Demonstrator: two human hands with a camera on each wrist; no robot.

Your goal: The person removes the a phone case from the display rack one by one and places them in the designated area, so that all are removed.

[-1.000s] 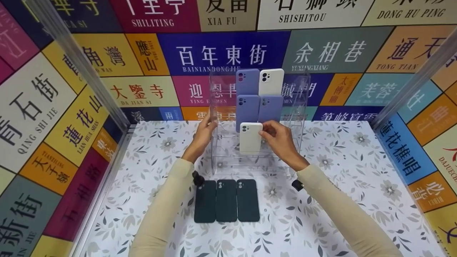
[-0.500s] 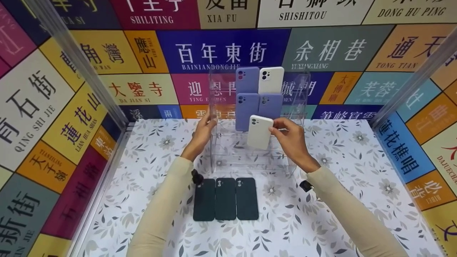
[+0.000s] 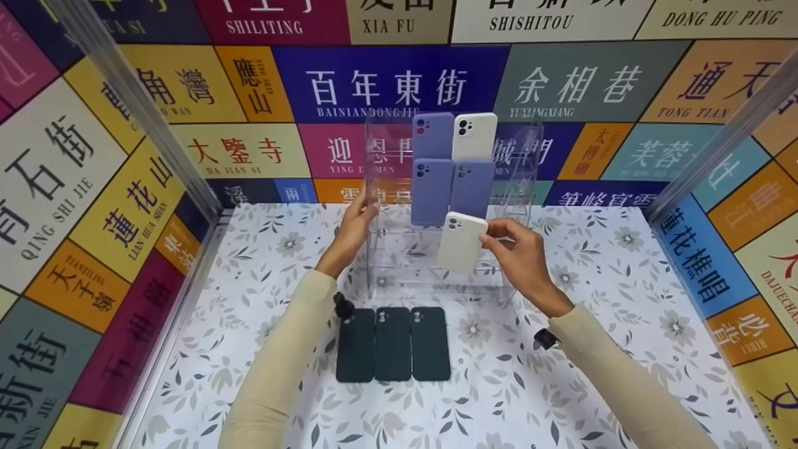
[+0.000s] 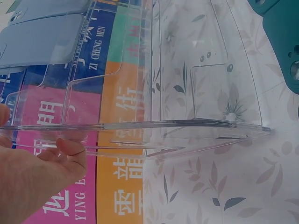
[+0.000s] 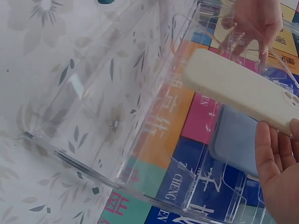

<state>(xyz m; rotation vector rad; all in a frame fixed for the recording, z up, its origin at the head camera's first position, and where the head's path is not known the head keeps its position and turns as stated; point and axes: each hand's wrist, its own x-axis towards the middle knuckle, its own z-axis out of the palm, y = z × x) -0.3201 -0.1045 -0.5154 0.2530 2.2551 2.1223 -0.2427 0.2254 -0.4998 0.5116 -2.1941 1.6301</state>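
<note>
My right hand (image 3: 522,259) pinches a white phone case (image 3: 462,244) by its right edge, between thumb and fingers. The case hangs slightly tilted before the lower part of a clear acrylic display stand (image 5: 96,175), camera cutout at its top. In the right wrist view the case (image 5: 233,88) overlaps the stand. My left hand (image 3: 354,236) grips the stand's left side panel (image 4: 187,123), fingers bent at its edge. On the stand lean another white phone case (image 3: 475,138) and three purple ones, such as the lower left purple phone case (image 3: 431,193).
Three dark green phone cases (image 3: 393,344) lie side by side on the floral tabletop (image 3: 499,386), in front of the stand. Panels printed with signs (image 3: 393,84) enclose the back and both sides. Metal posts (image 3: 149,106) stand at the rear corners.
The white phone case in my right hand has moved right and gone from upright to slightly tilted; it rose, then came lower. My left hand stays on the stand's side.
</note>
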